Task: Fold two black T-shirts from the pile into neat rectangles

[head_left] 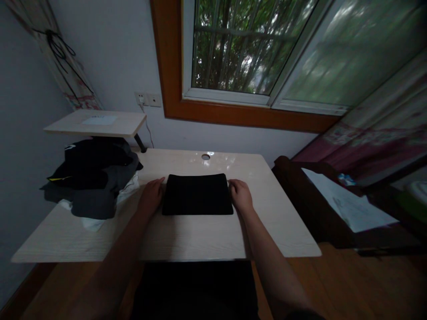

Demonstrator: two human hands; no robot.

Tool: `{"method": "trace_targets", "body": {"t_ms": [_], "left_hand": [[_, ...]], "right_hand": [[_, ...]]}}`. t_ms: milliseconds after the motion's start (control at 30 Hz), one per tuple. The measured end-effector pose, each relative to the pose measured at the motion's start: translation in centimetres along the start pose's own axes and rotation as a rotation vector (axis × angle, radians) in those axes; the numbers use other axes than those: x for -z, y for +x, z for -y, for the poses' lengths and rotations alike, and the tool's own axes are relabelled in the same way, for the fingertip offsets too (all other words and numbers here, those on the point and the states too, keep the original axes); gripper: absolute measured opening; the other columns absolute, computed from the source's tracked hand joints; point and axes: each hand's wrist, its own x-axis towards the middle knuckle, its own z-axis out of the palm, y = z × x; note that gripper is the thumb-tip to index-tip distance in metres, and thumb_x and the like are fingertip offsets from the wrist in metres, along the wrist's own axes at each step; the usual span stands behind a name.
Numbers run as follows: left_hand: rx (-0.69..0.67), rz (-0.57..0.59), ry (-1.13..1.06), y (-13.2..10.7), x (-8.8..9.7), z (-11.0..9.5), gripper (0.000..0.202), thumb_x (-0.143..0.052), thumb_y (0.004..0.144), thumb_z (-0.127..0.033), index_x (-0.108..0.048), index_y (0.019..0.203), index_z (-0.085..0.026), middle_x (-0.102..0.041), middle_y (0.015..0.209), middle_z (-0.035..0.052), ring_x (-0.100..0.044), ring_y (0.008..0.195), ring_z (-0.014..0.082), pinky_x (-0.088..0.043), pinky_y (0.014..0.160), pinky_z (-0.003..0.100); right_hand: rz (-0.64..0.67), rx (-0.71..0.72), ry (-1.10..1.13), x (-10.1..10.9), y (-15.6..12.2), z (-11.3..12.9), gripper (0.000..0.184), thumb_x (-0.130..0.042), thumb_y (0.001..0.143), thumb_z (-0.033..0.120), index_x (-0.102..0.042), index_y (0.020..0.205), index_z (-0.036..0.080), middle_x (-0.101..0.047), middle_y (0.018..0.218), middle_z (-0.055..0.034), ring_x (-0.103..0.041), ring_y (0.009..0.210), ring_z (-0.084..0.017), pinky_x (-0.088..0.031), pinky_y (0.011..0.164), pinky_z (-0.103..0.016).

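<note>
A flat black rectangle of what looks like folded cloth [198, 194] lies on the pale wooden desk [200, 238] in front of me. Beside its left edge rests my left hand [152, 196], fingers curled in and nothing visible in them. My right hand [241, 194] is at the opposite side, loosely closed, with its knuckles close against the upper right edge. Whether either hand actually touches the cloth is hard to tell in the dim light. A heap of dark clothes [95, 178], black and grey with some white beneath, sits on the desk's left side.
Above the clothes stands a small raised shelf [123, 124] with a paper [100, 120] on it. A round cable hole [206, 157] is near the desk's back edge. To the right is dark furniture [293, 195] bearing a white sheet [347, 200]. A window [247, 49] is behind.
</note>
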Motion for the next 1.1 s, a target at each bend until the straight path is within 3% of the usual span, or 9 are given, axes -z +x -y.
{"method": "trace_targets", "body": {"t_ms": [267, 700, 1100], "left_hand": [[-0.021, 0.034, 0.009, 0.2, -0.1, 0.0, 0.044, -0.039, 0.097, -0.023, -0.061, 0.134, -0.02, -0.064, 0.138, 0.0121, -0.051, 0.134, 0.0281, -0.034, 0.12, 0.048], [-0.074, 0.028, 0.085, 0.1, -0.4, 0.0, 0.042, -0.043, 0.093, -0.02, -0.067, 0.129, -0.019, -0.063, 0.139, 0.0128, -0.053, 0.133, 0.0297, -0.036, 0.12, 0.048], [-0.12, -0.002, 0.108, 0.1, -0.8, 0.9, 0.041, -0.046, 0.094, -0.017, -0.068, 0.127, -0.017, -0.066, 0.137, 0.0118, -0.056, 0.13, 0.0277, -0.041, 0.117, 0.046]], "right_hand": [[0.006, 0.036, -0.044, -0.3, -0.2, -0.1, 0.037, -0.047, 0.091, 0.019, -0.074, 0.116, 0.019, -0.071, 0.119, -0.0114, -0.058, 0.116, -0.028, -0.046, 0.108, -0.044], [0.103, 0.056, -0.059, -0.2, -2.8, 0.4, 0.044, -0.044, 0.093, 0.014, -0.067, 0.131, 0.016, -0.059, 0.146, -0.0108, -0.048, 0.143, -0.025, -0.037, 0.123, -0.046], [0.051, 0.086, -0.089, -0.7, -3.2, 0.1, 0.044, -0.045, 0.094, 0.012, -0.068, 0.13, 0.018, -0.061, 0.145, -0.0095, -0.052, 0.14, -0.026, -0.041, 0.121, -0.048]]}}
